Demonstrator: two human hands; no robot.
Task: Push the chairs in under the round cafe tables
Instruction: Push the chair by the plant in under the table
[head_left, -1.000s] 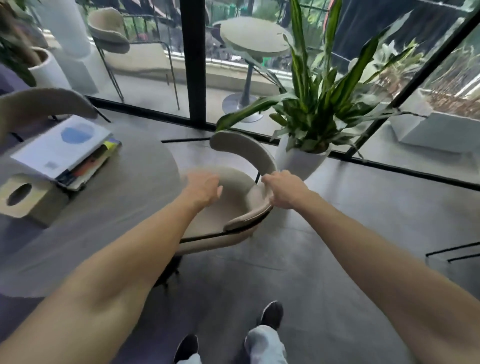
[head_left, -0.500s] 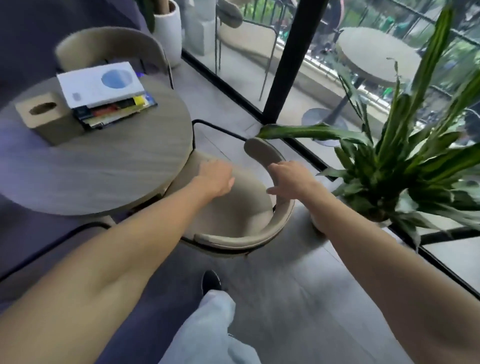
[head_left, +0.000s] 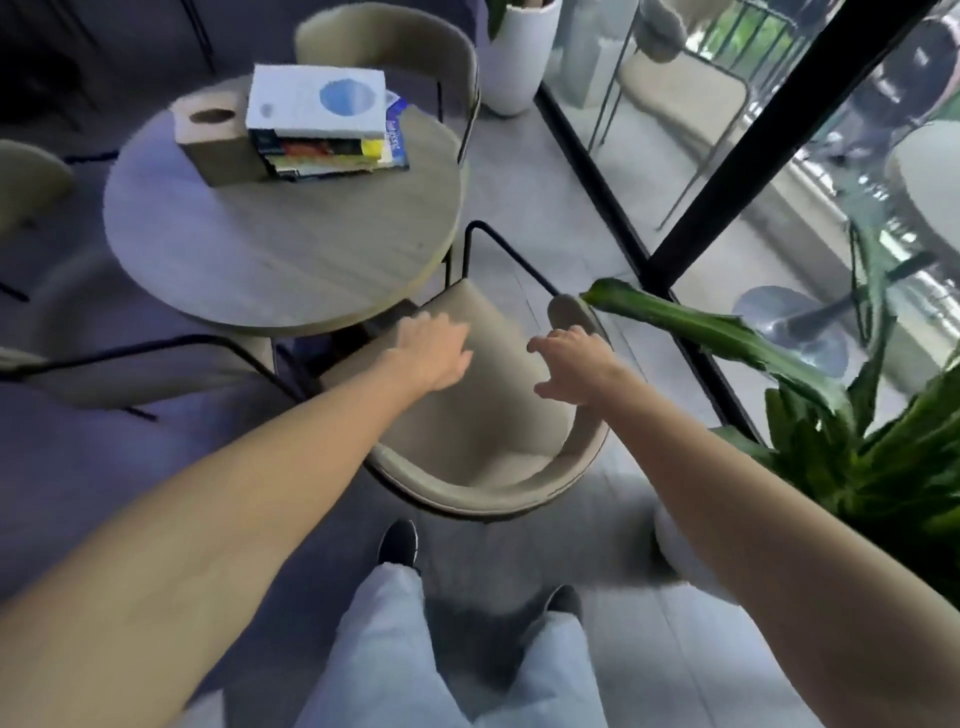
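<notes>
Chair (head_left: 483, 415) has slid closer to the round tabletop (head_left: 280, 249) — its front edge now tucked just under the rim. Both hands loose above the seat, left grip (head_left: 431, 353) flat, right grip (head_left: 569, 364) fingers spread — holding nothing.

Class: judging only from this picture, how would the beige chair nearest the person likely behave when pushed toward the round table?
The chair probably slides rather than rolls: its thin black frame shows no wheels. It seems fairly light, so it may skid easily on the smooth floor.
</notes>
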